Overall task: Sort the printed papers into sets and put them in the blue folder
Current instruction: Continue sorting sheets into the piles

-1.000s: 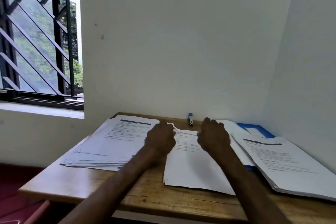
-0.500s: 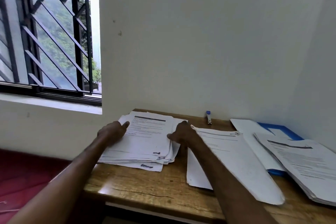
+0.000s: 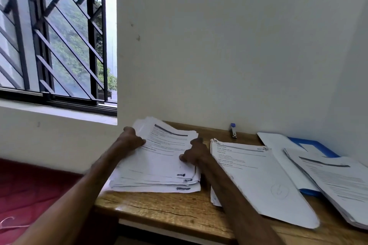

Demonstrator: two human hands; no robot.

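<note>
A grainy, cracked wooden table (image 3: 159, 211) is carrying three flat white lots of printed sheets. The left hand (image 3: 131, 140) and right hand (image 3: 196, 152) are clasping the ragged left stack (image 3: 159, 165) by its side edges, each grip curling narrowly round the paper. A smooth middle set (image 3: 258, 181) is lying just beside it. Farther right, another stack (image 3: 338, 183) is overlapping the glossy blue folder (image 3: 310, 192). A small stapler (image 3: 233, 130) is sitting by the wall.
</note>
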